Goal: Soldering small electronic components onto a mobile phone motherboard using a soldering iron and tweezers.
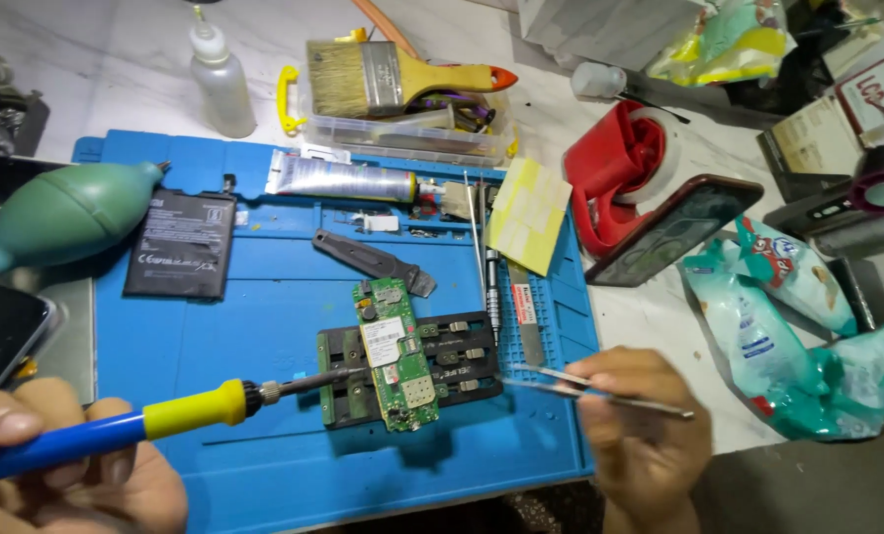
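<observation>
My left hand (61, 460) grips a blue and yellow soldering iron (155, 420), whose metal tip reaches the left edge of a green circuit board (395, 351). The board is clamped upright in a black holder (457, 356) on a blue work mat (264, 297). My right hand (645, 430) pinches metal tweezers (561, 384), their points just right of the holder and apart from the board.
On the mat lie a black phone battery (180, 245), a silver glue tube (343, 178), a dark metal strip (373, 262), a screwdriver (491, 267) and yellow sticky notes (529, 213). A green air blower (61, 213), paintbrush (402, 77), squeeze bottle (220, 79), red tape dispenser (625, 168) and phone (674, 229) surround it.
</observation>
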